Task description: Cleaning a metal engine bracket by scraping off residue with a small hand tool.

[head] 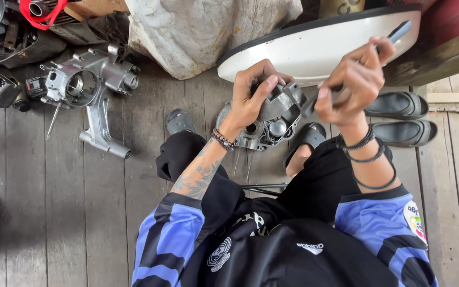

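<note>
Grey metal engine casing [272, 114]: the left hand [253, 95] clamps around its top to steady it, while the right hand [354, 79] grips a dark-handled tool [399, 33] against its edge.

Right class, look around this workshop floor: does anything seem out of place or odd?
Yes. A spare engine casing lies tipped on the plank floor, and a pair of dark sandals sits loose beside the white panel.

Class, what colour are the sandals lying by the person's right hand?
Dark grey sandals, head view.
</note>
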